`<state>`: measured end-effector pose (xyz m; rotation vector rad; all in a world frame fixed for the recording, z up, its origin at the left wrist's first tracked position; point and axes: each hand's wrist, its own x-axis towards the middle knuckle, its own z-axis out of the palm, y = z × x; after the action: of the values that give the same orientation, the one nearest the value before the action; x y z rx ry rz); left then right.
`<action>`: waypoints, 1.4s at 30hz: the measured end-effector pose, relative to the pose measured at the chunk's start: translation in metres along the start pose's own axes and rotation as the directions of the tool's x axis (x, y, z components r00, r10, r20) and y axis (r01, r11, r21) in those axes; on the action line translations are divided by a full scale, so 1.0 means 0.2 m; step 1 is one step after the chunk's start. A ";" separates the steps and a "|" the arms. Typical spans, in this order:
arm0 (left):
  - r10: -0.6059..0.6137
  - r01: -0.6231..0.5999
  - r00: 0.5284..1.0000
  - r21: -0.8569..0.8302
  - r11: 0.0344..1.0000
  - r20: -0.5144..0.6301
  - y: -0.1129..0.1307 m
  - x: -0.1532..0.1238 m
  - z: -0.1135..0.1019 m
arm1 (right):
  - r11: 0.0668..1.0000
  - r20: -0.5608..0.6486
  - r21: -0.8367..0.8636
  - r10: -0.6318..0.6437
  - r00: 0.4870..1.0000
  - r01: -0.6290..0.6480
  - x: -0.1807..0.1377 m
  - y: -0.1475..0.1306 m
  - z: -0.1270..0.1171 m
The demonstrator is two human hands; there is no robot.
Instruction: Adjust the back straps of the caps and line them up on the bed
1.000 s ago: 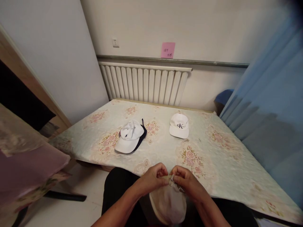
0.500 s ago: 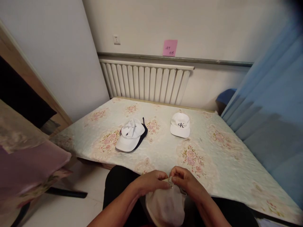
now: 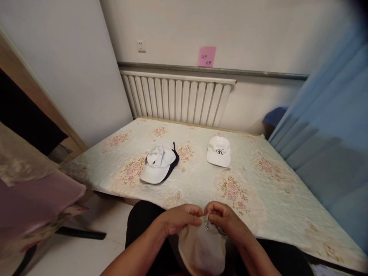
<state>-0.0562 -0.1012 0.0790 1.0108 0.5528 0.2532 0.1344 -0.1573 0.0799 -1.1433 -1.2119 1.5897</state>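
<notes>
Over my lap, a beige cap (image 3: 201,249) hangs from both hands, its fabric drooping towards me. My left hand (image 3: 184,218) is closed on its upper edge, thumb on top. Close beside it, my right hand (image 3: 221,218) pinches the same edge near a small metal buckle (image 3: 206,223). The fingertips of both hands are partly hidden behind the fabric. Ahead on the bed, a white cap (image 3: 158,163) with a small dark logo lies over a dark cap (image 3: 171,168). To the right sits another white cap (image 3: 219,151) with black letters.
A floral sheet covers the bed (image 3: 195,188). Behind it stand a white radiator (image 3: 178,97) and a pipe along the wall. A blue curtain (image 3: 327,145) hangs at the right. Pink cloth (image 3: 43,199) drapes over something at the left, with a dark leg below.
My left hand has shifted slightly up and left along the beige cap's edge, and the buckle now shows more fully. The caps on the bed have not moved.
</notes>
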 end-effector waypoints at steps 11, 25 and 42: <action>0.081 -0.047 0.995 0.465 0.884 -0.055 0.18 -0.02 -0.13 | 0.995 -0.196 0.062 -0.059 0.979 0.072 0.01 -0.09 -0.01; 0.185 -0.305 0.933 0.951 -0.046 0.308 0.86 0.12 0.16 | 0.896 -0.346 0.293 -0.228 0.910 0.335 -0.03 -0.12 0.11; 0.451 -0.057 0.667 0.563 0.824 -0.593 -0.19 -0.01 0.03 | 0.787 -0.408 0.569 0.019 0.913 0.238 0.19 0.22 0.26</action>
<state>-0.0564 -0.1248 0.0496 1.5185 1.2322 0.8254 0.0704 -0.1421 0.0361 -0.8752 -0.4242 1.4091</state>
